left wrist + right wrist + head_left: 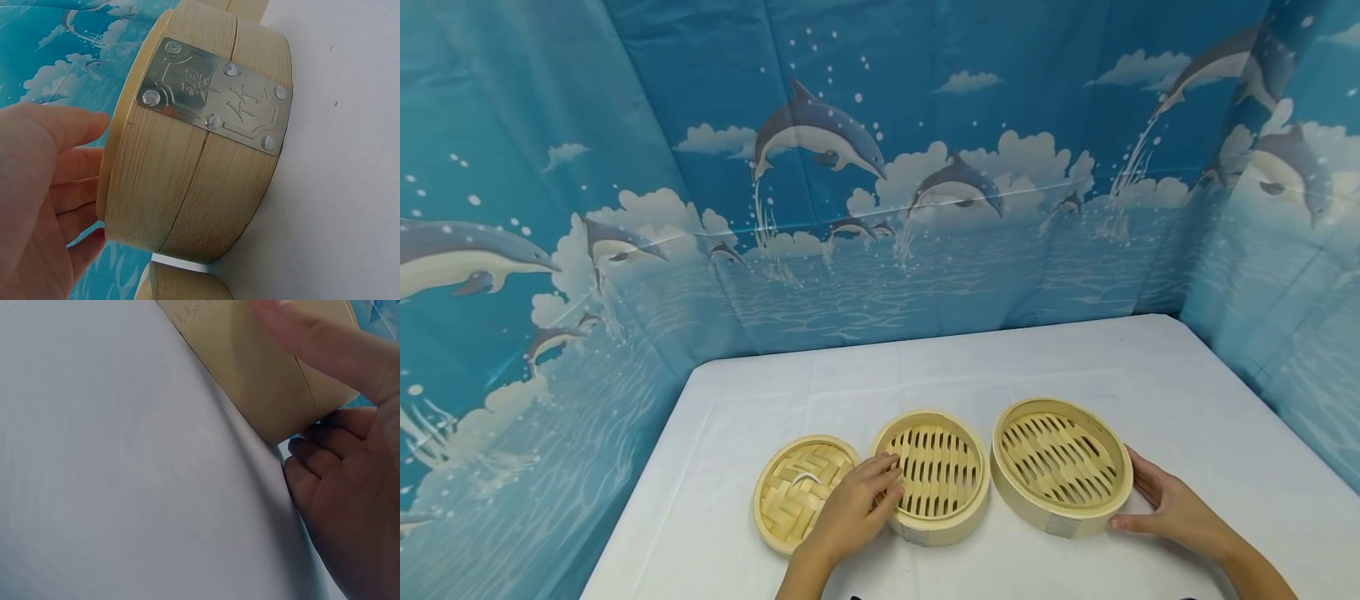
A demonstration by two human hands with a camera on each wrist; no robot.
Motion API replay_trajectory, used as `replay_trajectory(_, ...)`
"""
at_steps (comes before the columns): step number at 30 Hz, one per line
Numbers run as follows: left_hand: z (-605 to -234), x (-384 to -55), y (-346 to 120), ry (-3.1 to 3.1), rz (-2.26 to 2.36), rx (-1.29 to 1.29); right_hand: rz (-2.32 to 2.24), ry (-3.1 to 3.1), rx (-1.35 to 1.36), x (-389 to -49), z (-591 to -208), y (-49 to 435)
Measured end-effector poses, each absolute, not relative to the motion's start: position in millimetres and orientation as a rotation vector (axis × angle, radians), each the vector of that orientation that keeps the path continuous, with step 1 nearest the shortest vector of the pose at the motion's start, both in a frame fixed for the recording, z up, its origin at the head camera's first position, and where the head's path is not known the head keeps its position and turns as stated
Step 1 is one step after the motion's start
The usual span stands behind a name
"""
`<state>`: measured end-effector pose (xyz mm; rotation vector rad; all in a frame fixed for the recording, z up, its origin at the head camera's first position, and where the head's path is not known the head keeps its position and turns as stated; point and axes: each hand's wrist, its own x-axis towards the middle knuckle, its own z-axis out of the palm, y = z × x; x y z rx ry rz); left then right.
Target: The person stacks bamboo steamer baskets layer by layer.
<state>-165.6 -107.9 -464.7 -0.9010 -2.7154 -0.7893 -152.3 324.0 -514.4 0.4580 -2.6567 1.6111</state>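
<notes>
In the head view, a round bamboo steamer basket (936, 475) with a slatted base sits in the middle, and a second bamboo steamer basket (1060, 458) stands to its right. My left hand (857, 504) is at the left rim of the middle basket, its loosely bent fingers reaching over the edge. The left wrist view shows this basket's wall with a riveted metal plate (215, 94). My right hand (1172, 504) grips the right basket by its side. Its thumb (312, 340) lies along the wall while the other fingers curl around the lower edge.
A woven bamboo lid (790, 508) with a small loop handle lies left of the middle basket, partly behind my left hand. All stand on a white-covered table (722, 433). A blue dolphin-print curtain (865, 292) hangs behind and along both sides.
</notes>
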Motion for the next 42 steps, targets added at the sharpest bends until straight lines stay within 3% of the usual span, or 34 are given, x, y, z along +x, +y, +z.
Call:
replay_trajectory(22,-470,-160,-115,-2.543,-0.636,-1.144,1.631,-2.629,0.449,-149,-513,322)
replay_trajectory(42,-474,-158,-113,-2.52,-0.68,-1.183,1.649,-2.625,0.442,-150,-514,322)
